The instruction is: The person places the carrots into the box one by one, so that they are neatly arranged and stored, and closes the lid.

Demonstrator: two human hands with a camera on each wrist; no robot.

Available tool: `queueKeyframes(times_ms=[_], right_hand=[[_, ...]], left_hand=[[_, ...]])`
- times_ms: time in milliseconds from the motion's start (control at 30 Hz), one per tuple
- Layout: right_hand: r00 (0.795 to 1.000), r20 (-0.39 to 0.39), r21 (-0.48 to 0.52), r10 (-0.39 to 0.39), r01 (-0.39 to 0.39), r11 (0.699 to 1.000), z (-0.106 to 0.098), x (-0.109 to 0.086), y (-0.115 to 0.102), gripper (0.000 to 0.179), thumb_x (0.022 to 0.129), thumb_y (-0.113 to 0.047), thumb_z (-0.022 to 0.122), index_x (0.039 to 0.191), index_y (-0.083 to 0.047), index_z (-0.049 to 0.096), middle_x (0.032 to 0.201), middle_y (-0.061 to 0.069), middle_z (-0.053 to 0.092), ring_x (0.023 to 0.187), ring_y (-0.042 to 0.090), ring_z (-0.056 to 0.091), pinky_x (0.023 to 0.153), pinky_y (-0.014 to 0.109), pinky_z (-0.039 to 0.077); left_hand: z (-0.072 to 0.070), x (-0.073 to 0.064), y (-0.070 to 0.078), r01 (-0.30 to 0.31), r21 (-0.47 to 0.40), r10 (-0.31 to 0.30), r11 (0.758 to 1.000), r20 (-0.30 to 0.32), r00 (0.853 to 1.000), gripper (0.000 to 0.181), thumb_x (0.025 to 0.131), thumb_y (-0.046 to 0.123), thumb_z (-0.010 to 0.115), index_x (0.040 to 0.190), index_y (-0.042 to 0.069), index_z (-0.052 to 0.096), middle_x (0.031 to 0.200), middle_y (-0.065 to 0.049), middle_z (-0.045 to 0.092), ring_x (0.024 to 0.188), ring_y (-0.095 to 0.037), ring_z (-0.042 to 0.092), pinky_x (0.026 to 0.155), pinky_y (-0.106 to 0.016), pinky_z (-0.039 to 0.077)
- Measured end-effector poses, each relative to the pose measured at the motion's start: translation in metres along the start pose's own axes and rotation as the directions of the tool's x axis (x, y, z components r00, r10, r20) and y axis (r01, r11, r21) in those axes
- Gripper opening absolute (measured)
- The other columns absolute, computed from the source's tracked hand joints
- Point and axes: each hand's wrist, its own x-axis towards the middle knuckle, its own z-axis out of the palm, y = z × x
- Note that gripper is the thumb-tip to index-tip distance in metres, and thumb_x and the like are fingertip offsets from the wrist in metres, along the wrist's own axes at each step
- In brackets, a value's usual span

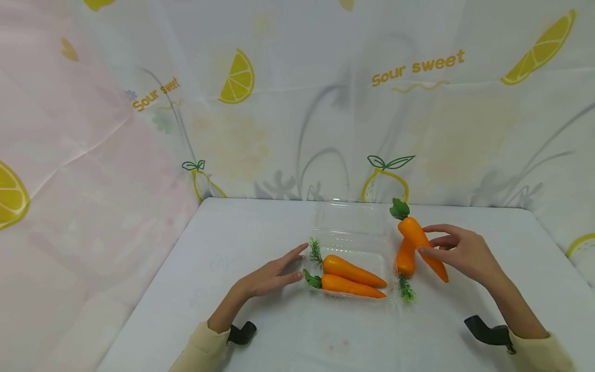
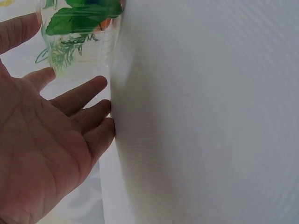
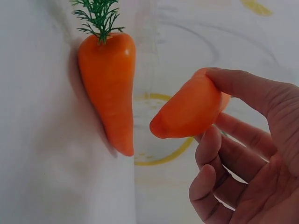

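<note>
My right hand [image 1: 467, 253] pinches a toy carrot [image 1: 415, 233] with a broad leafy green top, thumb on one side and fingers on the other. In the right wrist view, the tip of this held carrot [image 3: 189, 112] points toward the camera, raised off the table. A second carrot [image 1: 406, 262] with a feathery top lies below it on the table. My left hand [image 1: 274, 275] spreads straight fingers at the left side of a clear plastic box [image 1: 374, 258]. Inside lie two carrots side by side, an upper one [image 1: 350, 270] and a lower one [image 1: 348, 285].
The box's clear lid [image 1: 350, 219] is folded back toward the far edge of the white table [image 1: 251, 227]. A lemon-print cloth [image 1: 288, 139] hangs behind the table. Black straps [image 1: 241, 333] sit at both wrists.
</note>
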Motion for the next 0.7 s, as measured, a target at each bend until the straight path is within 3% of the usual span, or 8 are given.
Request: queueKeyframes(times_ms=[167,700], right_hand=[[1.0,0.013,0.029,-0.027,0.027,0.999,0.008,0.006,-0.008,0.056,0.084,-0.039,0.079,0.126,-0.005,0.064,0.102,0.016,0.071,0.089,0.032,0.068,0.069,0.034,0.053],[0.996,0.048,0.115,-0.076,0.07,0.991,0.031,0.018,-0.032,0.052,0.082,-0.039,0.081,0.123,-0.01,0.067,0.098,0.009,0.073,0.088,0.024,0.068,0.069,0.036,0.052]], left_hand=[[0.001,0.0,0.0,0.012,0.007,-0.012,1.0,-0.005,1.0,0.069,0.099,0.054,0.049,0.157,0.042,0.013,0.155,-0.004,0.037,0.143,-0.026,0.031,0.112,-0.06,0.022],[-0.001,0.0,0.001,0.004,0.001,-0.004,1.0,0.002,1.0,0.07,0.1,0.051,0.049,0.159,0.036,0.014,0.155,-0.005,0.037,0.143,-0.027,0.032,0.111,-0.06,0.022]])
